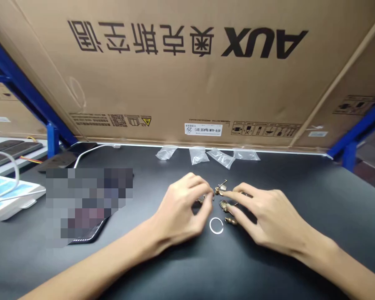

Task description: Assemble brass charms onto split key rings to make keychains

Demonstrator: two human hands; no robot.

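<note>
My left hand (187,204) is closed in a pinch, thumb and forefinger tips almost meeting around small metal pieces (200,201) that its fingers partly hide. My right hand (265,212) rests with fingers apart; its forefinger touches a small bronze-coloured charm (218,191) and its thumb lies against a squarish bronze charm (224,205). Below them lies another bronze charm (231,221), close to the right thumb. A silver split key ring (216,233) lies flat between the hands. Just beyond the fingertips is a small metal piece with a clasp-like end (223,183).
Several clear plastic bags (198,155) lie along the back of the black table (162,271). A large cardboard box (187,83) stands behind it, between blue metal posts (52,139). At left are a phone (93,234), partly blurred out, a white cable (81,154) and a white-and-blue box (15,198).
</note>
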